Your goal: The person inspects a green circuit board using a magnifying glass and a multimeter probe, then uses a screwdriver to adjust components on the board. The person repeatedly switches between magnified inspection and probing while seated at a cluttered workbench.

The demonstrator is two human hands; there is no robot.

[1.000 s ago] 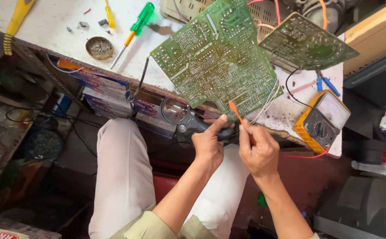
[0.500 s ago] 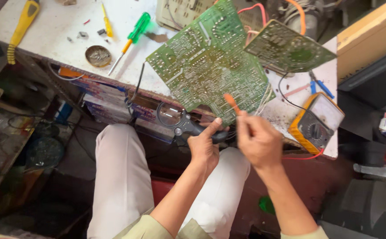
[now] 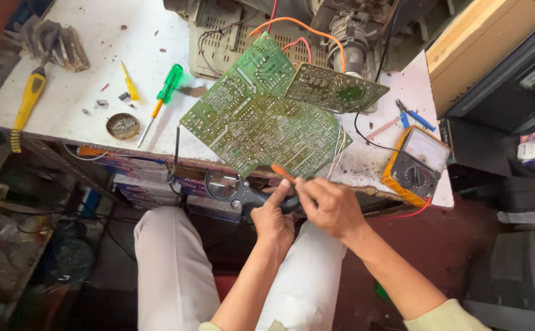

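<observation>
A slim orange tool [image 3: 281, 171] sits pinched in the right hand [image 3: 332, 205], its orange tip poking out from between thumb and fingers [image 3: 307, 187] and touching or nearly touching the near edge of the large green circuit board [image 3: 261, 125]. Those fingers are curled tight around the tool's shaft, most of which is hidden inside the grip. Just beside it, the left hand [image 3: 273, 220] wraps its fingers [image 3: 278, 197] around the black handle of a magnifying glass [image 3: 230, 187], whose round lens hangs below the bench [image 3: 77, 73] edge, left of both hands; the grip is closed around the handle. The two hands touch or almost touch over the person's lap, in front of white trousers.

The large board lies tilted, solder side up, overhanging the front of the white, stained bench. A smaller green board [image 3: 335, 89] rests against its far right corner, with orange and red wires running up to the open grey chassis [image 3: 267, 30] behind. To the right, a yellow-cased multimeter [image 3: 416, 165] sits at the bench corner, with blue-handled pliers [image 3: 411, 114] just beyond it. To the left lie a green-handled screwdriver [image 3: 163, 98], a small yellow screwdriver [image 3: 130, 86], a round tin [image 3: 123, 125] and, well apart, a yellow-handled tool [image 3: 27, 104].
</observation>
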